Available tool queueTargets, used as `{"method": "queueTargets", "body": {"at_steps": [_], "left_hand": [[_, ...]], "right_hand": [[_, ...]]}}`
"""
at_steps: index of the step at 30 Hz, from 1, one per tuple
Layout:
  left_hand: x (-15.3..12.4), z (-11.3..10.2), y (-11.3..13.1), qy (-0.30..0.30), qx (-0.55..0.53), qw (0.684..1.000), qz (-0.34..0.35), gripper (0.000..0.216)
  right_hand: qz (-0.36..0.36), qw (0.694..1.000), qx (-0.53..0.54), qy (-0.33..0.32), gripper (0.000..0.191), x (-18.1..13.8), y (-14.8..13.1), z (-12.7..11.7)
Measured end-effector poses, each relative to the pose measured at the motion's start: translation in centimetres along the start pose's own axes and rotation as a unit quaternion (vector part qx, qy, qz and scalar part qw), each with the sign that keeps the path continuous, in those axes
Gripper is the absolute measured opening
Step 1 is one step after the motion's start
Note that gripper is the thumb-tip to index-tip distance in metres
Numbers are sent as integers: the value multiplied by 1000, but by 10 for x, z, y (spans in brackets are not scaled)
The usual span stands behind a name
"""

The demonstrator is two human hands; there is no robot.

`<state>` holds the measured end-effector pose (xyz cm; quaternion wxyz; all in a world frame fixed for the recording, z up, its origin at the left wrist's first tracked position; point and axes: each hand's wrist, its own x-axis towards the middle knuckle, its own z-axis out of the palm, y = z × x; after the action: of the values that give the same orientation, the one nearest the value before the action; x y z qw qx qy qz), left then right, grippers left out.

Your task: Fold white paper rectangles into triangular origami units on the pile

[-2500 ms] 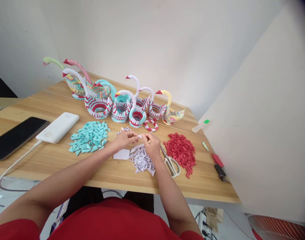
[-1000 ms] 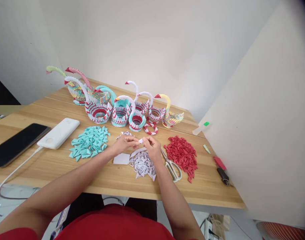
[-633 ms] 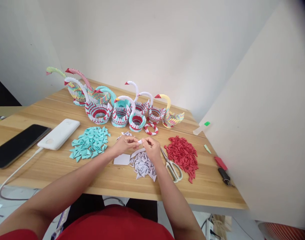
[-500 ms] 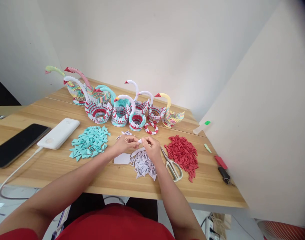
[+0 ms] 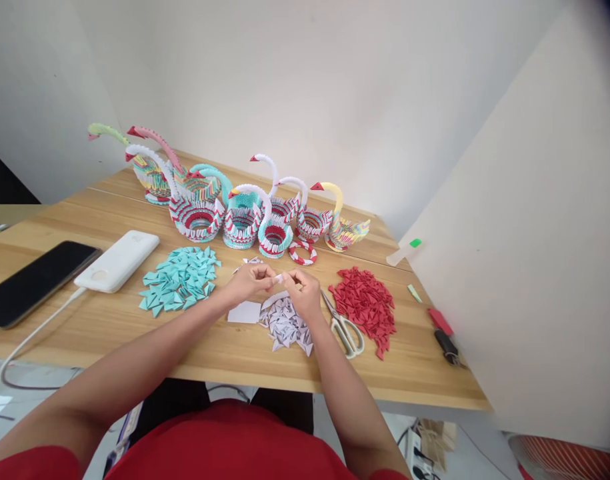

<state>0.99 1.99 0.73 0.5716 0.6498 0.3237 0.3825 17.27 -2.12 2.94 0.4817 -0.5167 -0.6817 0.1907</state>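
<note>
Between my fingertips is a small white piece of paper [image 5: 279,278], pinched from both sides. My left hand [image 5: 252,280] is closed on its left end. On the other end, my right hand [image 5: 305,291] grips it with thumb and forefinger. Just below my hands lies a heap of folded white paper triangles [image 5: 287,325], partly covered by my right wrist. A flat white paper sheet [image 5: 244,312] rests to the left of that heap. More small white pieces [image 5: 249,262] lie behind my left hand. The exact fold of the held paper is too small to make out.
Turquoise paper triangles [image 5: 179,280] are heaped on the left, red ones [image 5: 365,307] on the right, beside scissors [image 5: 345,328]. Several folded-paper swans [image 5: 197,220] and a red-white ring [image 5: 303,253] stand behind. A phone [image 5: 37,280] and a cabled power bank [image 5: 119,260] lie at left.
The held white paper has tilted slightly and sits a little lower between my fingers. Both hands stay in nearly the same spot; the whole view has shifted slightly.
</note>
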Motion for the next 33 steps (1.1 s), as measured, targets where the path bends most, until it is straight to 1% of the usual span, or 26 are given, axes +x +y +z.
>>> {"method": "queueTargets", "body": {"at_steps": [2,4,5,6,8,9,11,14,18,23,25,27,29,31,33], "left_hand": [[0,-1,-2,3,34,999,17,32],[-1,-2,0,26,110,991,66,30],[-2,-2,1,43,167,979,106,28],[-3,-3,4,59,232,959,152,27],[-5,-5,10,69,344,907,232,23],[-7,-5,13,68,381,885,258,22],[-8,-5,18,67,425,858,281,25],[-9,-5,21,65,444,844,294,27],[-9,-5,22,50,439,843,306,25],[-9,-5,22,51,451,834,313,27],[-9,-4,20,46,447,838,310,26],[-9,-3,18,48,423,857,290,24],[-9,-1,15,65,377,889,251,21],[-7,1,13,78,312,926,196,19],[-4,2,11,67,238,960,133,21]], "right_hand": [[23,1000,15,10,27,0,2,0],[65,997,47,15,29,1,6,0],[88,994,68,14,30,2,7,0],[106,990,88,11,32,2,9,0],[127,984,121,1,33,3,11,0],[131,983,132,-4,34,3,12,0],[133,981,139,-15,34,3,12,1],[133,981,140,-28,35,2,11,2],[132,980,142,-38,35,2,10,2],[118,984,127,-48,33,2,4,0],[112,986,117,-50,32,2,2,0],[102,989,100,-47,32,1,1,-1],[84,993,73,-45,33,0,1,-1],[62,996,44,-45,32,0,1,-2],[39,998,21,-45,32,0,2,-3]]}}
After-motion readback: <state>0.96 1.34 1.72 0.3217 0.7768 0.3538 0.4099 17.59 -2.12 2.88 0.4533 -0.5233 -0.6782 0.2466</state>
